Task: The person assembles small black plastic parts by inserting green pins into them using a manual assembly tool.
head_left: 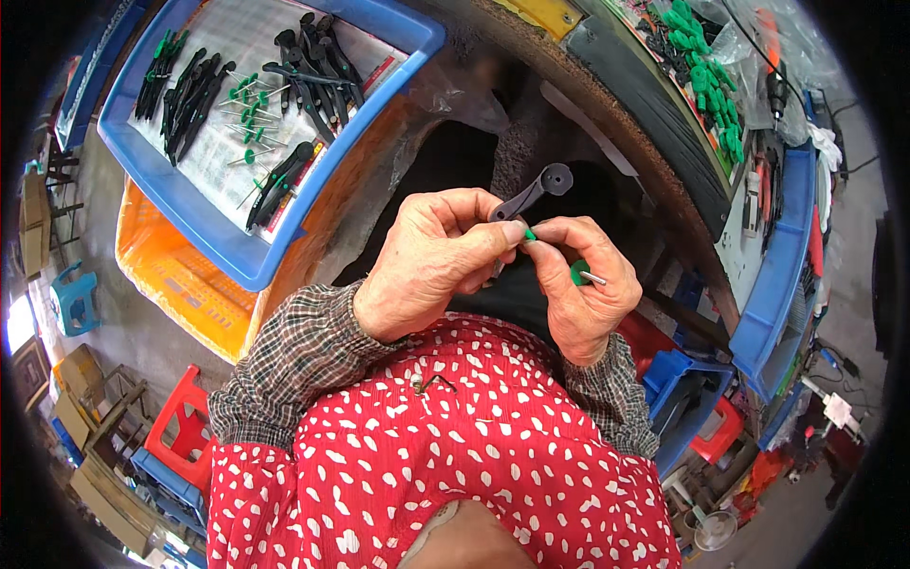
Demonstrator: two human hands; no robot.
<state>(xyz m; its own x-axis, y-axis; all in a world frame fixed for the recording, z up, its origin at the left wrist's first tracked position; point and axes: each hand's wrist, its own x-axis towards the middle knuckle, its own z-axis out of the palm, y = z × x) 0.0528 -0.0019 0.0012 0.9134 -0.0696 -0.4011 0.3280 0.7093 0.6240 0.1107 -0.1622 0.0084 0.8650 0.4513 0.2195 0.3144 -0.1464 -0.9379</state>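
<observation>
Bench: dark, at the person's right. Orange crate: at the left, beneath the blue tray. Tray is lined with paper; it carries dark handles in several bundles, one by its far left corner, one near its right edge, one toward its near corner. Loose green-headed pins lie scattered between the bundles. Heap of green parts: on the bench, along its near edge.

Left hand: thumb and fingers closed on a dark handle, round holed end pointing up and right, held above the lap. Right hand: thumb and forefinger pinched on a small green piece, just beside the left thumb tip; contact with handle cannot be told. Green-headed pin: tucked within the right hand, metal shaft sticking out rightward
</observation>
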